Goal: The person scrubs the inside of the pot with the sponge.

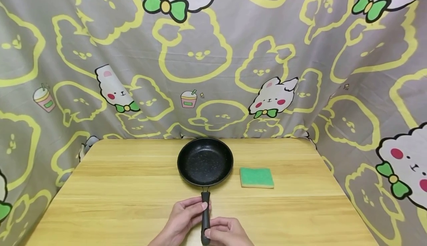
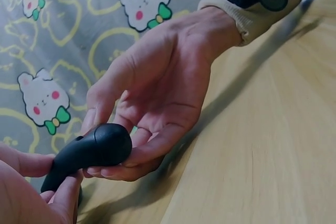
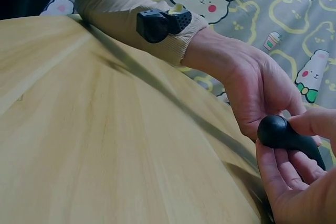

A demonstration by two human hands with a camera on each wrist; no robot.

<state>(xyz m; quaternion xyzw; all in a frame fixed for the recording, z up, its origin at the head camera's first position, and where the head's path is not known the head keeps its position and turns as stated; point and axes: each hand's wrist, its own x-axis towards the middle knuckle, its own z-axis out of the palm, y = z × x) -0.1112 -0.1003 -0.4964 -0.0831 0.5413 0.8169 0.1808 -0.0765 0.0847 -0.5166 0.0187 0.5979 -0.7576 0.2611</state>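
A black frying pan (image 1: 205,164) with a dark speckled inside faces up in the head view, its handle (image 1: 205,216) pointing toward me. My left hand (image 1: 185,216) pinches the upper part of that handle from the left, thumb on top. From the right, my right hand (image 1: 230,233) grips it near the rounded end, thumb above and fingers beneath. In the left wrist view the right hand (image 2: 163,87) curls by the handle's end, with left-hand fingers farther up. The right wrist view shows the left hand (image 3: 252,82) behind the handle tip (image 3: 271,131).
A sponge (image 1: 257,177) with a green top and yellowish base lies right of the pan on the wooden table (image 1: 116,186). A grey curtain (image 1: 213,53) with cartoon animals hangs behind and at both sides. Each wrist carries a black strapped device.
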